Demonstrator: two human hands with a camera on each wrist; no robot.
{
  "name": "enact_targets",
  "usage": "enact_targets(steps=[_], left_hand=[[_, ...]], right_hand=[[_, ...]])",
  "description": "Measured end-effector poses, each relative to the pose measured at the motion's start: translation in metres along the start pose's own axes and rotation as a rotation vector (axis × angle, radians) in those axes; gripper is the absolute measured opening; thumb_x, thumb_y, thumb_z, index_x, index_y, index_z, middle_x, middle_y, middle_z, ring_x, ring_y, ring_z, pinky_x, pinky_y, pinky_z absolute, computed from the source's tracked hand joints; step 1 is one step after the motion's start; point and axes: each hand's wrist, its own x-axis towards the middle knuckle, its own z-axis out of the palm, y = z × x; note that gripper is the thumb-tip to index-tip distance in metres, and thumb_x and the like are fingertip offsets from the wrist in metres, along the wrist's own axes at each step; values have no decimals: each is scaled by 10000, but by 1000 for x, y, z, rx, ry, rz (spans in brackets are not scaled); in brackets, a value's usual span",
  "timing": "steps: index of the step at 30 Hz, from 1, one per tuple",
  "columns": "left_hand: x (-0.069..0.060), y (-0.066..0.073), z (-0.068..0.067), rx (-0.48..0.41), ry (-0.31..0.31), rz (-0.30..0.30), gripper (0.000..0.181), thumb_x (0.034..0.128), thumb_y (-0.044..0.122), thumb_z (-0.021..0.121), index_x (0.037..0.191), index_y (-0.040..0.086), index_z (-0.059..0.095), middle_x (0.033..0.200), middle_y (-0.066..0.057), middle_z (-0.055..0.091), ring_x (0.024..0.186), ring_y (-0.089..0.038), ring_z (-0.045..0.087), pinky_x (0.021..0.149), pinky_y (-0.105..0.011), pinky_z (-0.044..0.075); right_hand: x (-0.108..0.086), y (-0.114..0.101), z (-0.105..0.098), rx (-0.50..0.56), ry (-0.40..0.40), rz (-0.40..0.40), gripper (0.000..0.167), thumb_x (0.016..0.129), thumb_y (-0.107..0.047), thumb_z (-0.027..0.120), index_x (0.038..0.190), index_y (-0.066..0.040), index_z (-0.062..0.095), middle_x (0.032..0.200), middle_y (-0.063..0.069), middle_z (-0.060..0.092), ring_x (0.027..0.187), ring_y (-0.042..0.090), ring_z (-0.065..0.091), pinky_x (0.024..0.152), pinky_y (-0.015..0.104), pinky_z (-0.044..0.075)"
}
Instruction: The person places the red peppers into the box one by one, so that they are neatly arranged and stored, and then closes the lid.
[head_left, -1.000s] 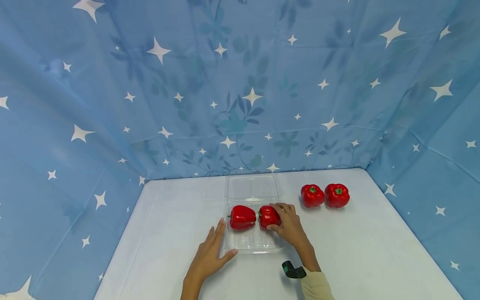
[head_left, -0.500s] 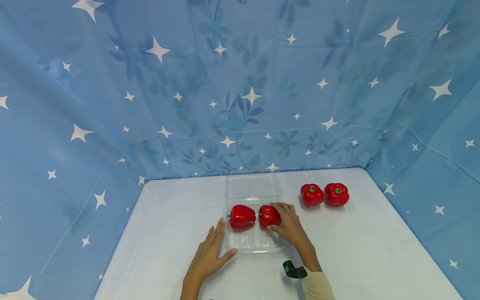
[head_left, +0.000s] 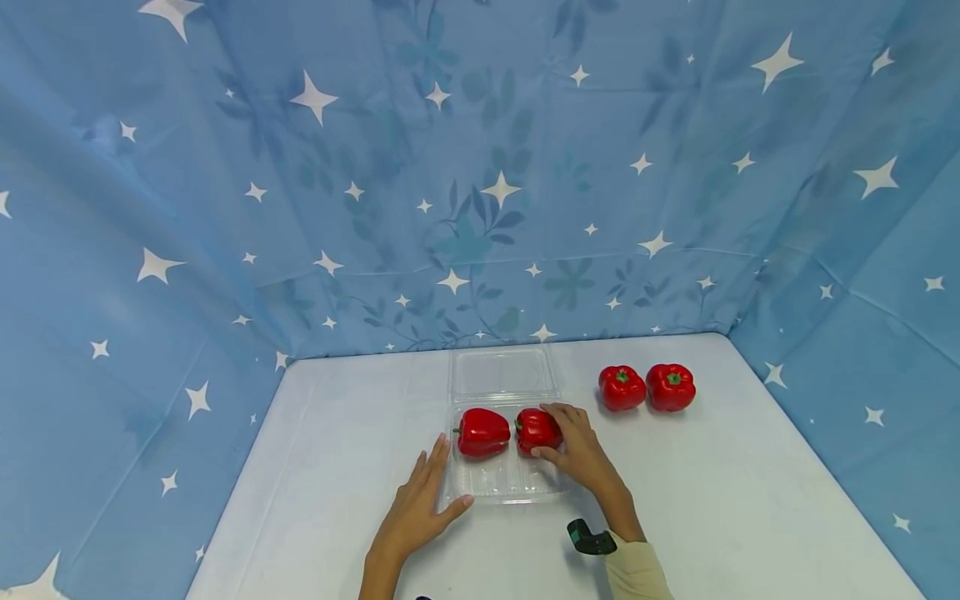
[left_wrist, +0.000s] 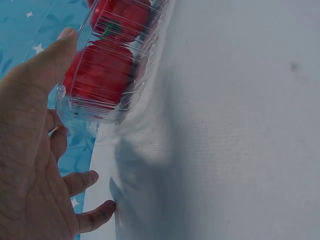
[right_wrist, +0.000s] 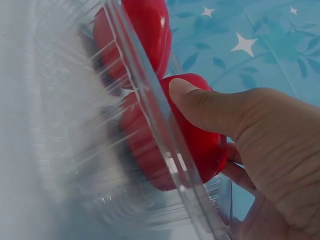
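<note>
A pepper (head_left: 536, 431) sits in the clear box (head_left: 498, 483), pinched by the right hand (head_left: 581, 452) from three o'clock. A second pepper (head_left: 482, 433) lies just beside it at nine, the lid (head_left: 502, 372) at eleven. The left hand (head_left: 415, 512), fingers straight and spread, is beside the box at eight. At two, a third pepper (head_left: 621, 389) and fourth pepper (head_left: 670, 388) stand on the table (head_left: 750, 492).

Star-patterned blue curtain (head_left: 420, 158) behind a white table (head_left: 352, 425)

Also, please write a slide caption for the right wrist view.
Right hand grips a red pepper inside a clear plastic box.
</note>
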Motion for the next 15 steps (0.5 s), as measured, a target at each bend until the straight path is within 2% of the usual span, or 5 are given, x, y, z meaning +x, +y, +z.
enact_targets(steps=[8,15], left_hand=[[1,-1,0,-16,-18,-8,903,859,635,572,1576,245,184,1649,53,148,1470,-434,239,942,-830,292],[2,-1,1,-20,-21,-14,908,856,643,570,1576,251,181,1651,51,146,1474,-431,227,939,-840,273]], right_hand=[[-1,0,-7,30,-25,0,792,767,-211,830,1450,-120,440,1457,176,437,1354,363,401,977,541,506],[-1,-3,-23,29,11,-40,700,818,-239,783,1433,-124,468,1453,184,473,1359,397,415,1008,608,451]])
